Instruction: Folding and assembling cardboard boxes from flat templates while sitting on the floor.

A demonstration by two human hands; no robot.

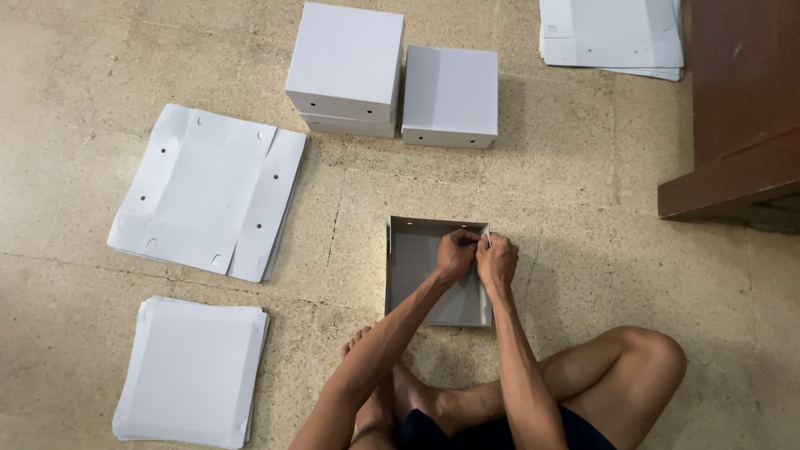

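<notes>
A grey open cardboard box tray [414,258] lies on the floor in front of my crossed legs. Both hands meet at its far right corner. My left hand [457,252] pinches the corner wall from inside the tray. My right hand [497,259] grips the same corner from the outside, fingers curled on the folded flap. The corner itself is hidden under my fingers.
Two stacked white boxes [347,67] and another finished box [451,96] stand at the back. A pile of flat die-cut sheets [208,192] lies left, a second pile [193,371] near left, a third [612,33] top right. A brown wooden furniture base [733,125] stands right.
</notes>
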